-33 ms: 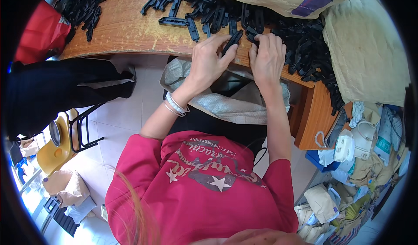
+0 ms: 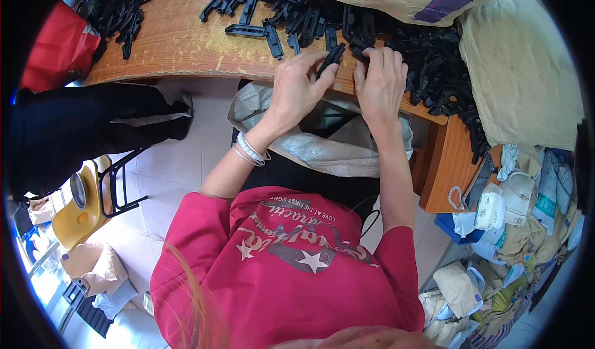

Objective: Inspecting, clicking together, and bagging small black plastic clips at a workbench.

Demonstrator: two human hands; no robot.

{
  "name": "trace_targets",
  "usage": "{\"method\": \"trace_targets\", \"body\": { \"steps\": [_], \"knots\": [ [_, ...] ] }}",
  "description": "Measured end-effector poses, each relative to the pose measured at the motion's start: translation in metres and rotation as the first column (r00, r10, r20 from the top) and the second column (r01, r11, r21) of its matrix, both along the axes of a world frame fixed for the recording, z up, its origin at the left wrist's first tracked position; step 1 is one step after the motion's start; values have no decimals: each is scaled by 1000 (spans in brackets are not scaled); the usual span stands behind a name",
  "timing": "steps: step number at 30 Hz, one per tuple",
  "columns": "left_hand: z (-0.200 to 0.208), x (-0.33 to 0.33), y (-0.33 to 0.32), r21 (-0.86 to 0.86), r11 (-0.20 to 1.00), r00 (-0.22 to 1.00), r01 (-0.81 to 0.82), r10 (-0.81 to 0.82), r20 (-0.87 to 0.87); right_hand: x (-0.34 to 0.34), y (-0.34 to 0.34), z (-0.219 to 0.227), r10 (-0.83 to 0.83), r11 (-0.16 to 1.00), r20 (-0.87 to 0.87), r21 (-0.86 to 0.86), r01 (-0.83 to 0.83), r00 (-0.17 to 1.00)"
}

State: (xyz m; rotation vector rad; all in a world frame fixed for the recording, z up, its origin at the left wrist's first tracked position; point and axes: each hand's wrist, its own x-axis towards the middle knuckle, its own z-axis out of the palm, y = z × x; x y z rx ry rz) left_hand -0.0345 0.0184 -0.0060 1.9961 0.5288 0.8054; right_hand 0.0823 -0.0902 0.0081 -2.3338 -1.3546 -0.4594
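Note:
Between the thumb and fingers of my left hand [image 2: 296, 92] is a narrow black plastic part [image 2: 331, 60], tilted over the table's front edge. My right hand [image 2: 382, 83] is beside it, fingers curled and fingertips on another black plastic part [image 2: 357, 47]; its fingers partly hide that piece. Many similar parts lie in a loose heap [image 2: 304, 17] just beyond my hands, and a denser heap [image 2: 431, 70] spreads to the right. Below my hands, a white woven sack [image 2: 322, 152] gapes open against my lap.
The wooden table [image 2: 180, 39] has a worn top. More black parts [image 2: 121, 8] and a red bag [image 2: 59, 45] are at far left. Tan sacks [image 2: 520, 70] stand at right. A person's dark-trousered leg [image 2: 93, 123] and a yellow chair [image 2: 77, 219] are at left; bags [image 2: 458, 287] pile up lower right.

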Motion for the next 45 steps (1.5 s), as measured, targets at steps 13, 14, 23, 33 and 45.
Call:
{"method": "trace_targets", "body": {
  "steps": [13,14,23,33,45],
  "knots": [
    [-13,6,-7,-469,882,994,48,1,105,-1,0,9,100,925,-248,379,2,964],
    [-8,4,-7,-470,881,995,46,3,102,-5,-4,11,101,926,-250,378,1,963],
    [27,-11,1,-667,677,922,311,-385,39,-32,-32,19,501,784,-829,556,275,247],
    [44,-17,-4,-90,901,905,424,-426,-3,-43,-36,5,529,699,-776,628,342,343],
    [19,-17,4,-63,888,889,456,-452,70,-12,-42,13,325,926,-820,377,18,471]
  ]
}}
